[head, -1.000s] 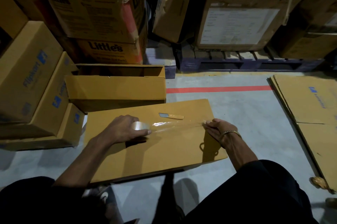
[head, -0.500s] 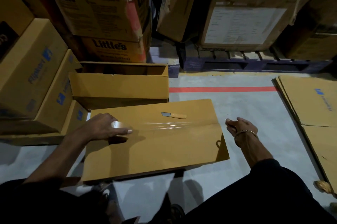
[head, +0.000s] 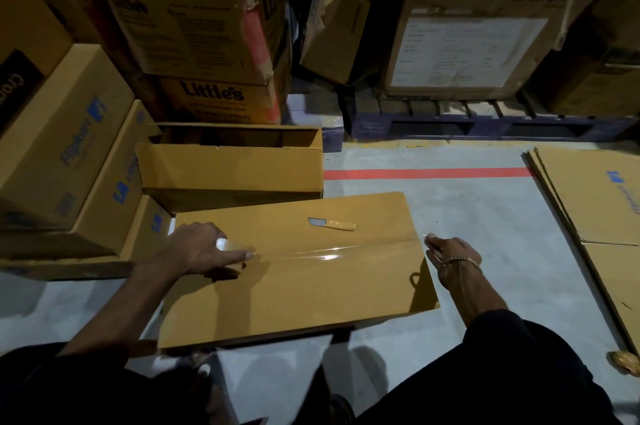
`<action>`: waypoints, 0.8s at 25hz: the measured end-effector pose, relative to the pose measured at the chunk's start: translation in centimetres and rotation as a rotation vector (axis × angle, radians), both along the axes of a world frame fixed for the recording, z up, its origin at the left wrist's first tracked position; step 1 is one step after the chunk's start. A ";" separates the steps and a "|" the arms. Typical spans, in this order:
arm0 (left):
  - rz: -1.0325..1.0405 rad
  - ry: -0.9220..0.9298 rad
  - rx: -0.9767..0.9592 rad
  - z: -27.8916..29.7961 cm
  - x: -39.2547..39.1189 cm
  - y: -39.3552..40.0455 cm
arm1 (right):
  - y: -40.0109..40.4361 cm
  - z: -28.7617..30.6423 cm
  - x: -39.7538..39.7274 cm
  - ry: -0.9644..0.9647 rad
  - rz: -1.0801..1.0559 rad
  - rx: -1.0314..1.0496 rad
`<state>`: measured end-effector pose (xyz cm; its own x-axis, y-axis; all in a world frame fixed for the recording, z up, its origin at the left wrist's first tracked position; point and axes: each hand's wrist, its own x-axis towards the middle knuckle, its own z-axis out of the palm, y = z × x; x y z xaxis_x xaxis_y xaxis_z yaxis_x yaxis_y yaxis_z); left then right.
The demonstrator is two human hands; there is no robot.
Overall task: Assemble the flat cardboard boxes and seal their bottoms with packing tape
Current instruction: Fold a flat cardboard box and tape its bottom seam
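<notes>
Brown cardboard everywhere here. The box being worked on (head: 294,272) sits bottom-up on the grey floor (head: 467,216), right in the middle of the view, flaps closed and meeting along a seam that runs 9 to 3 o'clock. A strip of clear tape (head: 322,253) is laid along that seam, glinting where the light hits it.

Left hand (head: 204,248) is at the 9 o'clock end of the seam, fingers curled round the tape roll (head: 223,246), index finger stretched out flat on the tape line. Right hand (head: 450,251) is just off the 3 o'clock edge of the box, fingers fairly straight and loose, pointing back toward the end of the seam. It isn't gripping anything; can't tell if the fingertips actually touch the tape end or the box side. There's a thin bracelet (head: 460,260) on that wrist.

A small cutter with an orange handle (head: 332,223) lies on the far flap, just toward 12 o'clock from the seam, apart from both hands.

At 12 o'clock from the box, touching or nearly so, is an open-topped box (head: 232,178). Stacked finished boxes with blue logos (head: 65,147) sit at 9 to 10 o'clock. A pile of flat cardboard sheets (head: 595,203) lies at 3 o'clock, well apart. A red floor line (head: 426,173) runs across at 1 o'clock.
</notes>
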<state>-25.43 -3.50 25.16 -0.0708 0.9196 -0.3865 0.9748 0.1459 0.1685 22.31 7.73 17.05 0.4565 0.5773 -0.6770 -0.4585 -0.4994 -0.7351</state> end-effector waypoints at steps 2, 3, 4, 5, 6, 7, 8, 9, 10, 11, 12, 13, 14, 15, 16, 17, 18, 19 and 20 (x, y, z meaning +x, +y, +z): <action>-0.002 0.052 0.012 -0.3 0.4 0.1 | 0.1 -0.6 -0.3 -0.027 0.005 -0.035; 0.007 0.067 0.020 -0.4 0.6 0.2 | -0.1 -0.7 -0.6 -0.073 0.010 -0.073; 0.022 0.070 0.020 -0.5 0.7 0.2 | -0.3 -0.8 -0.9 -0.119 0.041 -0.095; 0.035 0.067 0.021 -0.7 0.7 0.2 | -0.4 -0.6 -1.3 -0.182 0.084 -0.146; 0.042 0.067 0.026 -0.7 0.7 0.2 | -0.3 -0.8 -1.3 -0.242 0.117 -0.180; 0.044 0.066 0.029 -0.8 0.7 0.3 | -0.2 -1.2 -1.3 -0.276 0.158 -0.213; 0.042 0.074 0.029 -0.7 0.8 0.3 | 0.1 -1.8 -1.2 -0.294 0.187 -0.240; 0.036 0.089 0.026 -0.7 0.9 0.3 | 0.2 -2.1 -1.2 -0.320 0.246 -0.273; 0.027 0.108 0.025 -0.6 1.0 0.3 | 0.3 -2.9 -1.3 -0.339 0.311 -0.285; 0.018 0.120 0.029 -0.6 1.3 0.3 | 0.8 -3.1 -1.1 -0.276 0.334 -0.339; 0.012 0.129 0.038 -0.7 1.6 0.3 | 1.0 -3.0 -1.4 -0.381 0.406 -0.394; 0.011 0.133 0.047 -0.7 1.7 0.3 | 0.8 -2.3 -1.9 -0.517 0.478 -0.361; 0.009 0.133 0.048 -0.6 1.8 0.4 | 0.7 -1.4 -2.0 -0.480 0.421 -0.285; 0.008 0.125 0.041 -0.7 1.8 0.5 | 0.0 -0.5 -2.2 -0.509 0.398 -0.227; 0.014 0.113 0.031 -0.7 1.8 0.5 | -0.6 -0.2 -2.7 -0.624 0.386 -0.156; 0.026 0.098 0.024 -0.8 1.7 0.5 | -1.4 0.6 -3.4 -0.789 0.385 -0.082; 0.037 0.084 0.016 -0.8 1.5 0.5 | -2.4 0.8 -4.4 -0.988 0.480 0.009; 0.051 0.066 0.007 -0.8 1.4 0.6 | -3.6 0.7 -5.3 -1.144 0.629 0.112; 0.064 0.049 -0.002 -0.8 1.2 0.7 | -4.7 0.2 -6.3 -1.236 0.784 0.195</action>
<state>-24.28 -2.80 24.41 -0.1489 0.9118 -0.3826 0.9706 0.2088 0.1201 15.98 3.04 17.26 0.2088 0.9778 0.0164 0.8293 -0.1682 -0.5329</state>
